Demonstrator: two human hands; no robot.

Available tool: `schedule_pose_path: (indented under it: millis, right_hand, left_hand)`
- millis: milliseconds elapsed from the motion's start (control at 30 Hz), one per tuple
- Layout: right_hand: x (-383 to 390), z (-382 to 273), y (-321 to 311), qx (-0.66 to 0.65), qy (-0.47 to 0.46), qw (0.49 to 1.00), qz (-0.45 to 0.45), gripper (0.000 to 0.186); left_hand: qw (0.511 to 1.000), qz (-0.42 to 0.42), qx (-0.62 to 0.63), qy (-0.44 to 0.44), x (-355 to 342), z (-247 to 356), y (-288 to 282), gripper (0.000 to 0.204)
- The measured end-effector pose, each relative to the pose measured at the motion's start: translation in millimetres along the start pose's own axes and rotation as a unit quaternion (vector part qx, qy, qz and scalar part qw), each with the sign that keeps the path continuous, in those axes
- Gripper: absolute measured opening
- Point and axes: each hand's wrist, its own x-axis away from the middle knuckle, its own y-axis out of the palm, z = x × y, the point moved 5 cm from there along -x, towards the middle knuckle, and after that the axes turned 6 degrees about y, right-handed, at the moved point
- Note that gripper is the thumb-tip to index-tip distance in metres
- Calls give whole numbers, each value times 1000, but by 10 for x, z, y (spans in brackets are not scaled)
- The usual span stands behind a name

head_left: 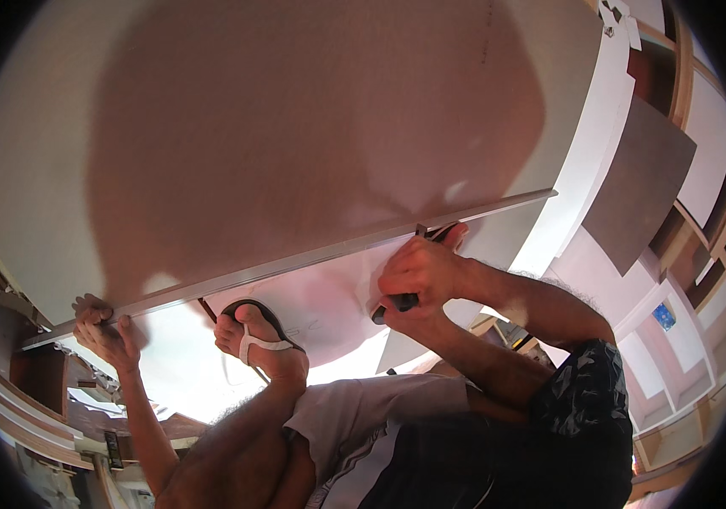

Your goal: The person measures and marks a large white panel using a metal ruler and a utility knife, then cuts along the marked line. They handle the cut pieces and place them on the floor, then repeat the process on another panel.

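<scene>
Left hand [107,336], fingers loosely spread, sits over the left end of the metal straightedge [295,261]. Right hand [419,270] is fisted round what looks like a dark-handled tool [404,301]. Straightedge is laid across the board [41,195]; can't judge any line along it. Sandaled foot [283,363] crowds it; loose brown panel [647,174] at right.
</scene>
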Motion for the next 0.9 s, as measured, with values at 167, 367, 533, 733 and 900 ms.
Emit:
schedule_pose_path:
  millis: [167, 367, 533, 733, 900]
  right_hand:
    - [-5, 87, -13, -4, 18, 1000, 6, 17]
    - [-20, 81, -36, -17, 26, 1000, 3, 16]
    - [-60, 101, -66, -9, 47, 999, 13, 21]
    - [-131, 79, -100, -23, 54, 998, 26, 22]
    - [-172, 31, -60, -9, 75, 996, 40, 21]
  left_hand:
    - [1000, 0, -2, 4, -10, 12, 0, 42]
    - [999, 24, -10, 27, -42, 39, 5, 43]
    - [1000, 10, 3, 3, 30, -24, 30, 44]
    - [1000, 15, 1, 10, -9, 15, 17, 45]
    - [1000, 17, 6, -7, -52, 39, 24, 46]
